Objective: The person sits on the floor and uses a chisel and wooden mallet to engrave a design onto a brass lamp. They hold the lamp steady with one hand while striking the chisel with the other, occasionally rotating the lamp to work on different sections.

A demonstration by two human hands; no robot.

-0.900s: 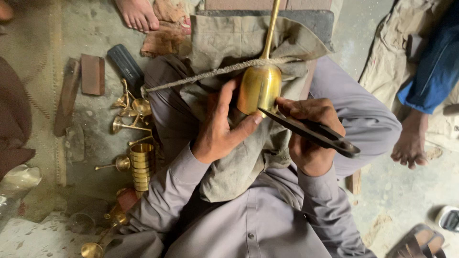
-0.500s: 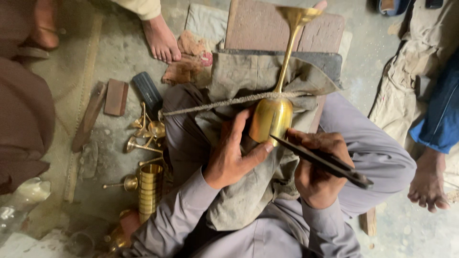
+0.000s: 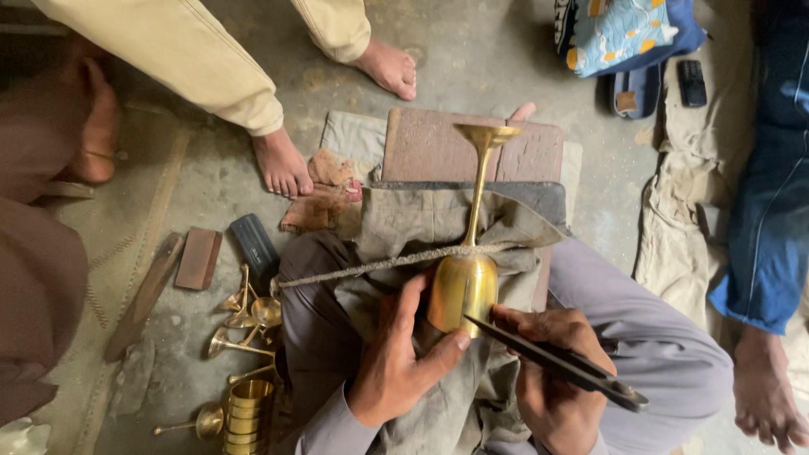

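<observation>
A brass goblet lies across my lap on a grey cloth, its stem and foot pointing away over a brown block. A rough cord runs across the stem. My left hand cups the goblet's bowl, thumb against its rim. My right hand grips a dark flat metal tool whose tip rests on the bowl's rim.
Several brass goblets and a stack of brass cups lie on the floor at my left, beside a small brown block and a dark bar. Other people's bare feet stand ahead; a person's foot rests at right.
The view has tilted forward, so the goblet's foot, the brown block and people ahead show more fully. Both hands keep their hold on goblet and tool.
</observation>
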